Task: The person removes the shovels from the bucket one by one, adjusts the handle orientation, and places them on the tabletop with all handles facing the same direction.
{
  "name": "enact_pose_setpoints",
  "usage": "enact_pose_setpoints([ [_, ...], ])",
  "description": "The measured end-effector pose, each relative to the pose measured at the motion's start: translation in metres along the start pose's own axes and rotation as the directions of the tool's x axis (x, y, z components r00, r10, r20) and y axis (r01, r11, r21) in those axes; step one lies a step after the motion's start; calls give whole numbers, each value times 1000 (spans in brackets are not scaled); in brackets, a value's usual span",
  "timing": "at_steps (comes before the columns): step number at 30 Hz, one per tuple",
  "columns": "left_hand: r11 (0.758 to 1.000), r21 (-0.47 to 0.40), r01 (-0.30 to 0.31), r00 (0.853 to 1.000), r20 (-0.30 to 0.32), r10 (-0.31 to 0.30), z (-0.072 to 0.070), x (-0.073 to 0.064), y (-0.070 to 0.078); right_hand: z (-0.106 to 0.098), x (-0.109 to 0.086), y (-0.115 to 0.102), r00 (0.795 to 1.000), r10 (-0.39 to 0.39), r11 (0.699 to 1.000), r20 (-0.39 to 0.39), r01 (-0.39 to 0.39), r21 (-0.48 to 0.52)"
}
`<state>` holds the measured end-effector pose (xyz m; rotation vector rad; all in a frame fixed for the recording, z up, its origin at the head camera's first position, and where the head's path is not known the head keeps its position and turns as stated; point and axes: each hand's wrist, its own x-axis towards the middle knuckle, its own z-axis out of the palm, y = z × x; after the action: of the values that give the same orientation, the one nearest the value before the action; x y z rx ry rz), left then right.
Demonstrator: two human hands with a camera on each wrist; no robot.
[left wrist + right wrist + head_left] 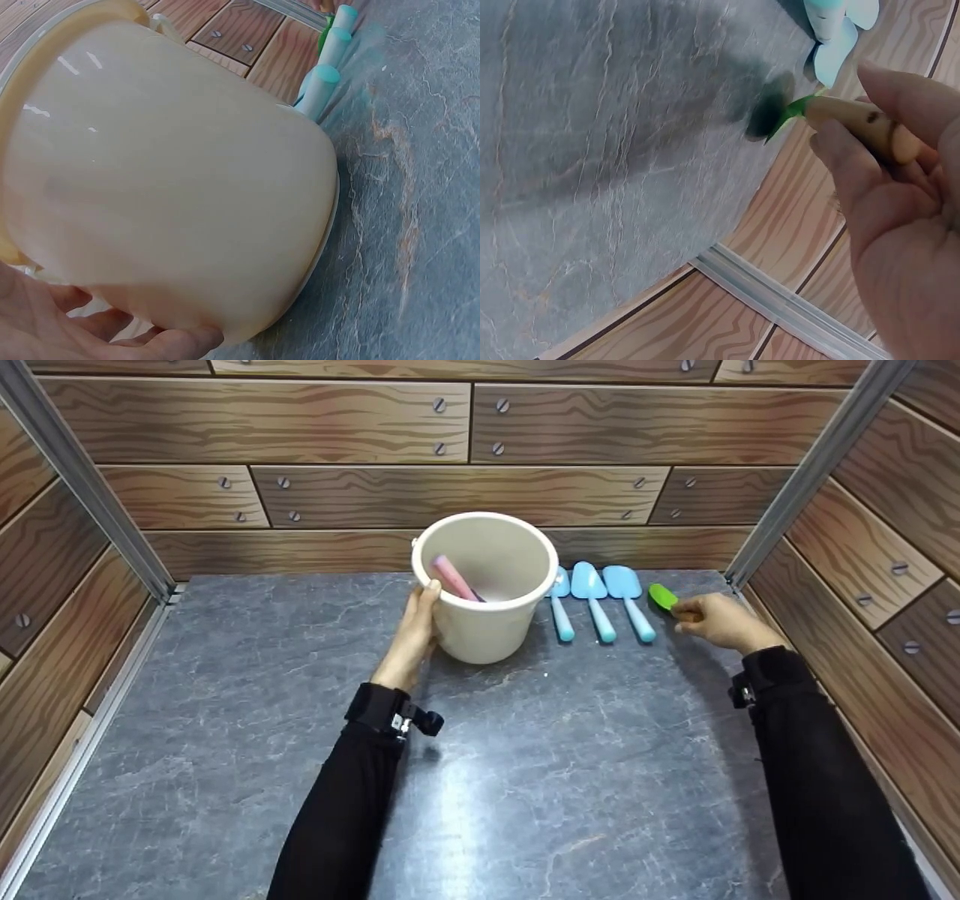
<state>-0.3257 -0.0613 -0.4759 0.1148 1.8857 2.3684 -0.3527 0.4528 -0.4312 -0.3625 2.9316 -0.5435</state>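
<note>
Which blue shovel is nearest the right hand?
The rightmost light-blue, broad-bladed, plastic-looking shovel; the middle shovel and left shovel lie farther from the right hand.

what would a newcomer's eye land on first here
Probably the cream bucket near the head view's centre, gripped by the left hand, a pink object inside. Then three blue shovels to its right, and beyond them a green-headed tool in the right hand.
</note>
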Motion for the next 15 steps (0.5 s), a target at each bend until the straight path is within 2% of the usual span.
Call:
enact_pose_setpoints([
  [6,1000,13,12,1000,-12,-12,-1,-1,0,7,2,5,995,-38,998,94,42,-45],
  [15,1000,0,6,1000,-2,-6,0,0,-1,15,9,9,992,-24,995,126,35,-91],
])
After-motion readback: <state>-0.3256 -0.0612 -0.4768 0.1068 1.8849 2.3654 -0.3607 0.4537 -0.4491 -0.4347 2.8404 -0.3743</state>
